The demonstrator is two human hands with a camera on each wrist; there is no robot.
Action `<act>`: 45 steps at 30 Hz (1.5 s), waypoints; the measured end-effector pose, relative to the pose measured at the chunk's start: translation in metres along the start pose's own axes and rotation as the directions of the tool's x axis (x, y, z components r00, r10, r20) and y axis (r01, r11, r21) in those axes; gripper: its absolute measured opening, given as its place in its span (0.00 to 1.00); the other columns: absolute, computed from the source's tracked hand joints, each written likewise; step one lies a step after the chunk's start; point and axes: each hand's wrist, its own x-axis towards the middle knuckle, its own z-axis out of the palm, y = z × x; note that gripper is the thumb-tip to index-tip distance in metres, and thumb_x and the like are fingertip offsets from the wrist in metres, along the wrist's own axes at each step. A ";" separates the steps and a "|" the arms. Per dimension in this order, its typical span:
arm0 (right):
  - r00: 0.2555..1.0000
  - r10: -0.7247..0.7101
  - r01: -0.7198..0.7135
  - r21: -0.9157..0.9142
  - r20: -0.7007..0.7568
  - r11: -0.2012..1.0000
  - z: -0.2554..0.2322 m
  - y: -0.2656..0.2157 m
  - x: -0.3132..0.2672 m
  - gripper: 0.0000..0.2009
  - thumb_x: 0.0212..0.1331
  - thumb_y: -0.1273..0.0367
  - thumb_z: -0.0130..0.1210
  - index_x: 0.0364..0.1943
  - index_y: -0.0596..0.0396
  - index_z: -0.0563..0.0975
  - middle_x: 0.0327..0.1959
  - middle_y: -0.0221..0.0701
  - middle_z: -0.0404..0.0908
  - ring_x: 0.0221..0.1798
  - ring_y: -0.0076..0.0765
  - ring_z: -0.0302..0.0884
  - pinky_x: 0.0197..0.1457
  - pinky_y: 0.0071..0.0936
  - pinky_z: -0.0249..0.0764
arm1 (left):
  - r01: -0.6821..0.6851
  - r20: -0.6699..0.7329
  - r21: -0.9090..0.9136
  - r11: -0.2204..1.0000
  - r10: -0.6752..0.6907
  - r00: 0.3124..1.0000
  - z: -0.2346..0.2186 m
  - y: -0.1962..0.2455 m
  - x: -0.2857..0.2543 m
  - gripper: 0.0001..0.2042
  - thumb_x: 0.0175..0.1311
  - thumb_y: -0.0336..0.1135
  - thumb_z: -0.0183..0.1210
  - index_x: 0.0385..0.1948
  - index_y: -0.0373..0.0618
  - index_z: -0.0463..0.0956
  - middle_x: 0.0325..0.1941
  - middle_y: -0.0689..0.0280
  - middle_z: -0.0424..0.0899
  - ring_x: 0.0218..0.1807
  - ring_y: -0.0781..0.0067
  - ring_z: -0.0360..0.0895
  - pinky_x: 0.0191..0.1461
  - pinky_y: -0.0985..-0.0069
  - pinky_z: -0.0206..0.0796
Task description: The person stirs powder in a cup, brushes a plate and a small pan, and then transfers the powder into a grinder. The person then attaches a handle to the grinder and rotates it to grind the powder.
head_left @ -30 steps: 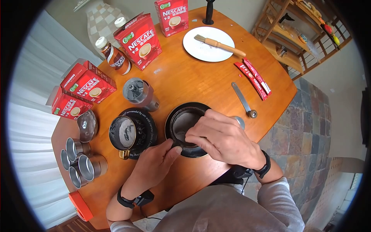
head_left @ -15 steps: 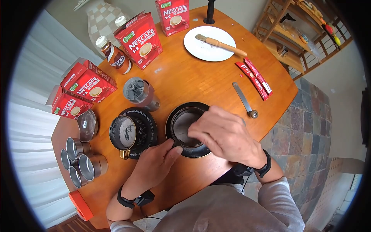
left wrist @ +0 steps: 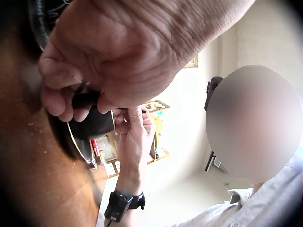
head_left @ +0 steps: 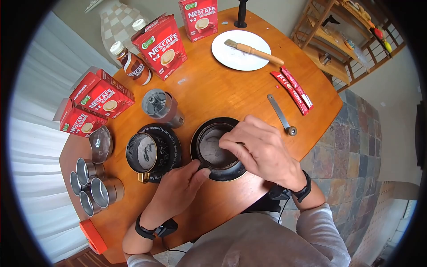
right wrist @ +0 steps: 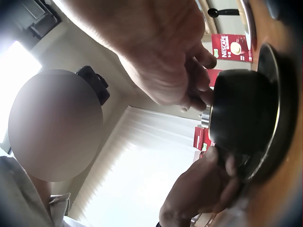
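Note:
A black cup (head_left: 209, 153) with pale powder inside stands on a black saucer (head_left: 227, 174) in the head view. My left hand (head_left: 180, 189) grips its handle, thumb near the rim; the left wrist view shows those fingers curled round the handle. Over the cup's right side, my right hand (head_left: 262, 153) has its thumb and fingers pinched together around a thin dark handle, mostly hidden by the hand; I cannot tell its kind. To the left, a second black cup (head_left: 141, 153) with a gold handle holds similar powder on a printed black saucer (head_left: 171, 151).
A coffee grinder (head_left: 162, 109) stands behind the cups, its crank handle (head_left: 281, 115) lying to the right. Nearby are red Nescafe boxes (head_left: 162, 46), several metal cups (head_left: 100, 193), a glass bowl (head_left: 101, 144), red sachets (head_left: 293, 91) and a white plate (head_left: 240, 62) bearing a brush (head_left: 255, 52).
The right hand has shifted about over the cup, now a little further right, with more of the powder showing. The left hand stays on the cup handle.

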 end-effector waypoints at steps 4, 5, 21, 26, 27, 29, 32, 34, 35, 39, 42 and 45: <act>0.998 -0.019 0.015 0.063 0.061 0.998 0.000 -0.006 -0.003 0.03 0.58 0.75 0.68 0.35 0.56 0.85 0.32 0.31 0.82 0.35 0.41 0.76 0.38 0.36 0.77 | 0.021 0.015 -0.006 1.000 -0.021 1.000 -0.001 0.001 0.000 0.16 0.80 0.43 0.56 0.34 0.40 0.71 0.23 0.47 0.75 0.31 0.36 0.76 0.32 0.52 0.64; 0.995 -0.025 0.017 0.082 0.093 0.996 -0.001 -0.009 -0.003 0.04 0.58 0.75 0.67 0.35 0.55 0.85 0.32 0.31 0.82 0.35 0.41 0.76 0.38 0.36 0.77 | 0.033 0.023 -0.007 0.999 -0.033 0.999 -0.001 0.002 0.000 0.16 0.80 0.43 0.56 0.34 0.40 0.71 0.23 0.47 0.75 0.31 0.35 0.76 0.33 0.52 0.64; 0.995 0.027 -0.014 -0.128 0.096 0.992 -0.023 0.004 0.008 0.06 0.61 0.71 0.68 0.33 0.57 0.82 0.32 0.32 0.81 0.36 0.41 0.76 0.38 0.36 0.77 | 0.073 0.049 0.021 0.997 -0.074 0.996 -0.003 0.002 0.000 0.13 0.79 0.38 0.53 0.38 0.37 0.78 0.23 0.62 0.78 0.28 0.71 0.78 0.35 0.72 0.68; 0.994 0.012 0.003 -0.141 0.108 0.990 -0.025 -0.005 0.005 0.06 0.60 0.71 0.69 0.32 0.56 0.82 0.30 0.32 0.78 0.35 0.40 0.75 0.37 0.35 0.76 | 0.081 0.047 0.030 0.996 -0.082 0.996 -0.003 0.003 0.000 0.13 0.79 0.39 0.53 0.38 0.37 0.78 0.23 0.62 0.78 0.28 0.71 0.78 0.35 0.71 0.68; 0.994 0.007 0.009 -0.151 0.108 0.988 -0.024 -0.006 0.005 0.06 0.59 0.71 0.69 0.32 0.56 0.82 0.30 0.32 0.77 0.34 0.40 0.74 0.36 0.35 0.76 | 0.076 0.045 0.028 0.997 -0.078 0.996 -0.003 0.003 0.000 0.13 0.79 0.39 0.53 0.38 0.37 0.78 0.23 0.62 0.78 0.28 0.71 0.78 0.35 0.71 0.68; 0.994 0.002 0.015 -0.167 0.105 0.986 -0.024 -0.008 0.003 0.07 0.58 0.71 0.69 0.31 0.56 0.81 0.29 0.32 0.75 0.34 0.40 0.73 0.35 0.35 0.76 | 0.069 0.042 0.025 0.997 -0.070 0.997 -0.003 0.003 0.000 0.13 0.80 0.39 0.53 0.38 0.37 0.78 0.23 0.62 0.78 0.28 0.71 0.78 0.35 0.71 0.68; 0.996 -0.007 0.024 -0.177 0.093 0.984 -0.022 -0.009 0.000 0.07 0.57 0.72 0.70 0.30 0.56 0.80 0.29 0.32 0.74 0.33 0.39 0.72 0.34 0.35 0.75 | 0.013 0.010 0.000 1.000 -0.013 1.000 0.000 0.001 0.000 0.16 0.80 0.43 0.56 0.35 0.40 0.72 0.23 0.48 0.75 0.31 0.36 0.77 0.32 0.52 0.64; 0.997 -0.021 0.035 -0.176 0.079 0.984 -0.020 -0.010 -0.002 0.08 0.55 0.72 0.71 0.30 0.56 0.80 0.29 0.31 0.74 0.33 0.39 0.72 0.33 0.35 0.75 | 0.057 0.035 0.012 0.998 -0.057 0.998 -0.002 0.002 0.000 0.14 0.80 0.40 0.54 0.37 0.38 0.76 0.23 0.57 0.77 0.29 0.59 0.77 0.34 0.65 0.67; 0.997 -0.021 0.035 -0.181 0.079 0.983 -0.020 -0.010 -0.003 0.08 0.55 0.72 0.71 0.30 0.56 0.80 0.29 0.31 0.74 0.32 0.39 0.72 0.33 0.35 0.75 | 0.078 0.048 0.018 0.997 -0.079 0.996 -0.003 0.002 0.000 0.13 0.80 0.38 0.53 0.38 0.37 0.78 0.23 0.62 0.78 0.28 0.71 0.78 0.35 0.72 0.68; 0.997 -0.023 0.038 -0.199 0.077 0.979 -0.019 -0.011 -0.004 0.09 0.54 0.72 0.71 0.29 0.55 0.79 0.28 0.31 0.73 0.32 0.38 0.72 0.31 0.35 0.74 | 0.069 0.047 0.020 0.997 -0.070 0.996 -0.002 0.000 0.000 0.13 0.80 0.38 0.53 0.38 0.38 0.78 0.23 0.63 0.78 0.28 0.71 0.78 0.35 0.71 0.68; 0.997 -0.018 0.034 -0.208 0.080 0.978 -0.019 -0.013 -0.005 0.09 0.54 0.72 0.71 0.29 0.55 0.79 0.28 0.30 0.72 0.32 0.37 0.71 0.31 0.35 0.74 | 0.048 0.035 0.015 0.999 -0.049 0.998 -0.002 -0.001 -0.001 0.13 0.80 0.40 0.54 0.37 0.39 0.76 0.23 0.58 0.77 0.29 0.60 0.77 0.34 0.65 0.67; 0.996 -0.007 0.024 -0.192 0.089 0.981 -0.019 -0.017 -0.005 0.08 0.54 0.72 0.71 0.30 0.54 0.80 0.28 0.30 0.73 0.32 0.37 0.72 0.30 0.35 0.73 | 0.016 0.016 -0.005 1.000 -0.016 1.000 0.000 0.000 0.000 0.16 0.80 0.43 0.56 0.34 0.40 0.72 0.23 0.47 0.76 0.31 0.36 0.77 0.33 0.52 0.64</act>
